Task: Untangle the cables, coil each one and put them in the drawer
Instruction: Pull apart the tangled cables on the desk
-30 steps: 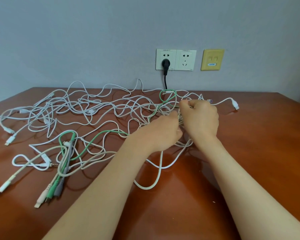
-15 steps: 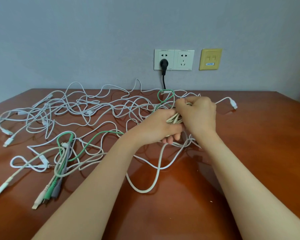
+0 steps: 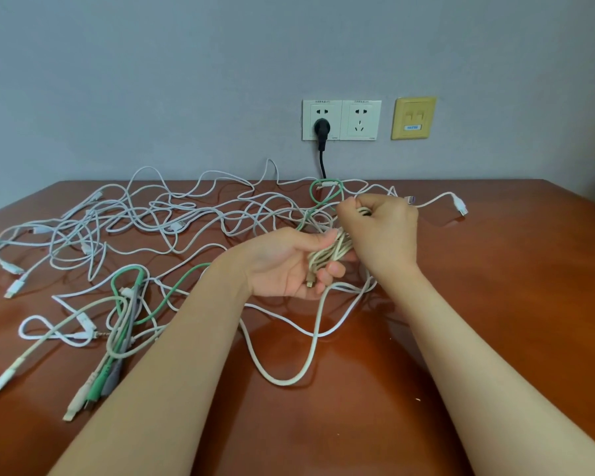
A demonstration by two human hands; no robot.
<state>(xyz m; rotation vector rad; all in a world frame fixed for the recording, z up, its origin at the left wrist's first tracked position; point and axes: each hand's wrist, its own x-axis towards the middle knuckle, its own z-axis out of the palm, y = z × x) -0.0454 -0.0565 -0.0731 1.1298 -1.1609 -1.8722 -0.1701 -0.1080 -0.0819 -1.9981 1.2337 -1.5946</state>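
A cream cable coil (image 3: 330, 254) lies in my left hand (image 3: 289, 266), palm up, fingers curled round its loops above the table's middle. My right hand (image 3: 380, 231) grips the coil's upper end, just right of my left hand. The cream cable's loose tail (image 3: 289, 381) hangs down and loops on the wooden table (image 3: 495, 304). A tangle of white cables (image 3: 172, 221) spreads across the table's left and back. A green cable (image 3: 172, 293) runs through the tangle. No drawer is in view.
A bundle of green, grey and cream plug ends (image 3: 97, 389) lies at the front left. A white cable end (image 3: 459, 206) lies at the back right. On the wall are two sockets (image 3: 340, 120), a black plug (image 3: 322, 127) in the left one, and a yellow data plate (image 3: 413, 117).
My left hand has turned palm up and come toward me with the cream loops. My right hand has risen slightly at the coil's top. The tail has been drawn in a little.
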